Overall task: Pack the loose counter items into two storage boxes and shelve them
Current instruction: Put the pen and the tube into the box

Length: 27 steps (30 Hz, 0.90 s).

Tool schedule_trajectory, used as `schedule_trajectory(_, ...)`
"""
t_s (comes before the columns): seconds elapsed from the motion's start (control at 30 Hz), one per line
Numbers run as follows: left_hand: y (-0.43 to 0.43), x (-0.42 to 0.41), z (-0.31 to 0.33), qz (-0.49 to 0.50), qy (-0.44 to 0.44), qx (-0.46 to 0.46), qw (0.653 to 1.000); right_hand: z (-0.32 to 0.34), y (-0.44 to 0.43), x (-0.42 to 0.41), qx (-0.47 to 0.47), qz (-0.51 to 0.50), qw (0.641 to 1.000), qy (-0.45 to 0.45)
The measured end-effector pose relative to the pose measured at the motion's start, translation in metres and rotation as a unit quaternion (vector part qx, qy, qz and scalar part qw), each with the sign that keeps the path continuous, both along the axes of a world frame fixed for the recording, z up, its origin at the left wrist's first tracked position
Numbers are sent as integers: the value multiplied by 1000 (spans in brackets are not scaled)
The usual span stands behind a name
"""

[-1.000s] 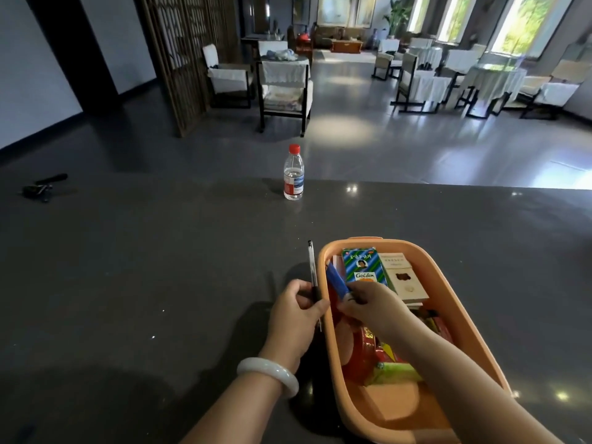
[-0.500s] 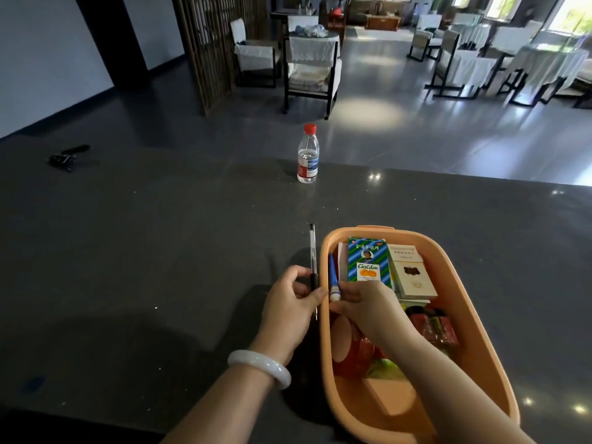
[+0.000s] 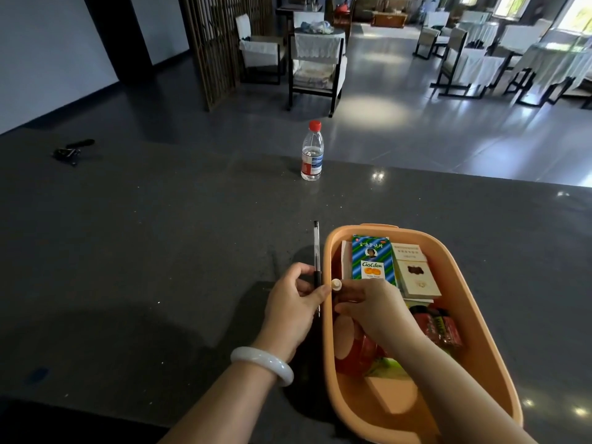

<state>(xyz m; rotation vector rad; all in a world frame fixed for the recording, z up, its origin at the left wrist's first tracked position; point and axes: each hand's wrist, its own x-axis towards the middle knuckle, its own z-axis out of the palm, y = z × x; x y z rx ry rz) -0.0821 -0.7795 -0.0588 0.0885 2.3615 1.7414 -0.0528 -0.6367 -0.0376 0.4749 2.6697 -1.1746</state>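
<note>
Orange box (image 3: 474,328) on counter (image 3: 160,251) | left hand (image 3: 291,306) grips pen (image 3: 316,248) | right hand (image 3: 371,306) pinches white-tipped item (image 3: 336,284) inside box

A dark speckled counter (image 3: 144,245) faces a large room with a glossy grey tiled floor (image 3: 400,129) that reflects patches of light. A pale wall (image 3: 48,59) stands on the left, beside a wooden lattice screen (image 3: 217,43). Dark-framed chairs with white covers (image 3: 317,59) stand behind it. On the right are tables with white cloths (image 3: 557,62), lit by bright windows (image 3: 576,11).
</note>
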Motion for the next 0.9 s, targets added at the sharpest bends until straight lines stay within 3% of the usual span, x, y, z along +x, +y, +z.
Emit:
schedule_trajectory(0.37, -2, 0, 8, -22, 18, -38, 999, 6, 8, 9, -58, -72, 995, 46)
schedule_trajectory(0.47, -2, 2, 12, -34, 5, -17, 999, 11, 7, 7, -81, -98, 988, 87)
schedule_trajectory(0.7, 3, 3, 25, -9, -34, 105, 994, 32, -12, 0, -95, -33, 994, 47)
schedule_trajectory(0.9, 12, -5, 31, -1, -33, 117, 993, 37, -6, 11, -160, -56, 984, 60)
